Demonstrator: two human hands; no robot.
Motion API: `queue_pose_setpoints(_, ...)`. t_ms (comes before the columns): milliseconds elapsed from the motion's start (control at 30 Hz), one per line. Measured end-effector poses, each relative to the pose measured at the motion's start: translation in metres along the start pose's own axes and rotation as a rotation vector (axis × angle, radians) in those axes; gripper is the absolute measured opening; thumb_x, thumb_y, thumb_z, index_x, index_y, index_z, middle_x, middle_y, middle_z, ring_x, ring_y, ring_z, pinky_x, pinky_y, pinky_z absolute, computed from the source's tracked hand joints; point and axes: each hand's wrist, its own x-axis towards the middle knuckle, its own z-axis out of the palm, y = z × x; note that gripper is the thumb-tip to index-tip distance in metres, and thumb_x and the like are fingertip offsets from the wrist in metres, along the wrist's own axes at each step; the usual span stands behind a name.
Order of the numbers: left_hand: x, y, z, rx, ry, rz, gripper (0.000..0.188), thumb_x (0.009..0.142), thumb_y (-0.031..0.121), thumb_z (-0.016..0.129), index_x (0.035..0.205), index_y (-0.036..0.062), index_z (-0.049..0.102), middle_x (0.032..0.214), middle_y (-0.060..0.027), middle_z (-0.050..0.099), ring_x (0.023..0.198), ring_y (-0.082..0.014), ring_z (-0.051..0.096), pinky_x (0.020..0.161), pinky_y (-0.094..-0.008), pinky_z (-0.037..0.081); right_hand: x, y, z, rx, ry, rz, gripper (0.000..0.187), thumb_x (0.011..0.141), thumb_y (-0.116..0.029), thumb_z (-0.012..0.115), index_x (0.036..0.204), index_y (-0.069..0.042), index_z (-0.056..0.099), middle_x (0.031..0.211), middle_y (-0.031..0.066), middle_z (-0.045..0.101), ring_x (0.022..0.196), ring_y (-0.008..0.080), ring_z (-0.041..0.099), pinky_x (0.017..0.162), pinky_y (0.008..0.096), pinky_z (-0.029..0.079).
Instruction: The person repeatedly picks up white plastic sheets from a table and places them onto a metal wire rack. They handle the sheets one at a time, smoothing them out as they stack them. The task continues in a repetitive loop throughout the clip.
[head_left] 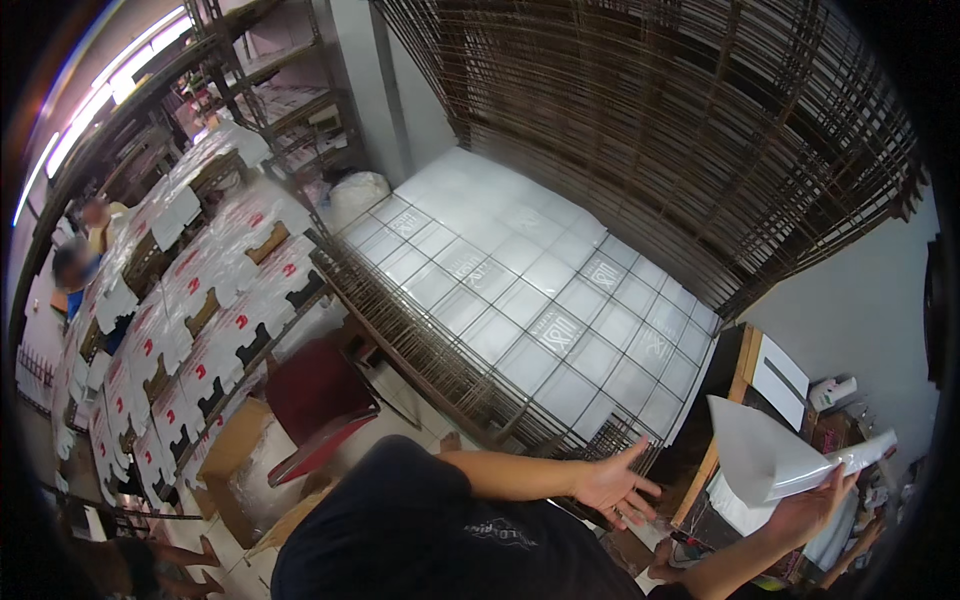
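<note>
My right hand [808,508] is closed on a curled, glossy white sheet [765,450], its thumb and fingers gripping the rolled lower edge. The sheet bends upward to the left over a cluttered workbench. My left hand [615,490] is stretched out with its fingers spread and holds nothing. It is close to the near corner of a wire drying rack [440,372]. White sheets with pale grey printed squares [540,290] lie on this rack under a grid of thin wires.
Many wire rack shelves [650,110] are tilted up behind the sheets. At right is a wood-edged workbench [738,385]. A red chair [322,390] and an open cardboard box [235,465] stand at left, beside racks of white die-cut pieces [190,300]. People are at far left.
</note>
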Motion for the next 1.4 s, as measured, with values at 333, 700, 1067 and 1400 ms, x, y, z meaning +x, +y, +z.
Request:
queue_pose_setpoints(333, -0.07, 0.021, -0.05, -0.255, 0.17, 0.24, 0.074, 0.082, 0.06, 0.042, 0.122, -0.002, 0.046, 0.114, -0.0155, 0.057, 0.101, -0.0239, 0.059, 0.082, -0.0344, 0.051, -0.064, 0.028, 0.113, 0.198, -0.583, 0.276, 0.069, 0.079, -0.011, 0.053, 0.138, 0.003, 0.02, 0.127, 0.0172, 0.044, 0.114, 0.0256, 0.048, 0.098, 0.0354, 0.038)
queue_pose_setpoints(700, -0.182, 0.105, -0.082, -0.253, 0.824, 0.915, 0.015, 0.084, 0.015, 0.054, 0.095, 0.0065, 0.059, 0.091, -0.0022, 0.06, 0.08, -0.0131, 0.054, 0.067, -0.0262, 0.042, -0.042, 0.072, 0.188, 0.175, -0.532, 0.36, 0.069, 0.07, -0.011, 0.049, 0.135, 0.0, 0.028, 0.125, 0.0156, 0.046, 0.114, 0.0267, 0.048, 0.098, 0.0363, 0.038)
queue_pose_setpoints(1067, -0.264, 0.183, -0.161, -0.034, 1.222, 1.032, 0.027, 0.074, 0.009, 0.058, 0.101, 0.0036, 0.055, 0.093, -0.0079, 0.058, 0.081, -0.0154, 0.054, 0.065, -0.0298, 0.043, 0.015, 0.293, 0.11, -0.299, -0.264, 0.633, 0.041, 0.074, -0.001, 0.046, 0.113, -0.01, 0.052, 0.089, 0.0011, 0.055, 0.074, 0.0123, 0.053, 0.065, 0.0268, 0.042)
queue_pose_setpoints(1400, -0.263, 0.203, -0.211, 0.505, 1.793, 0.976, 0.083, 0.071, 0.013, 0.071, 0.139, 0.0099, 0.024, 0.123, -0.0162, 0.045, 0.086, -0.0187, 0.054, 0.062, -0.0308, 0.047, 0.056, 0.453, 0.093, -0.515, -0.058, 0.485, 0.043, 0.076, 0.006, 0.044, 0.117, -0.004, 0.05, 0.076, 0.005, 0.055, 0.063, 0.0147, 0.055, 0.058, 0.0264, 0.047)
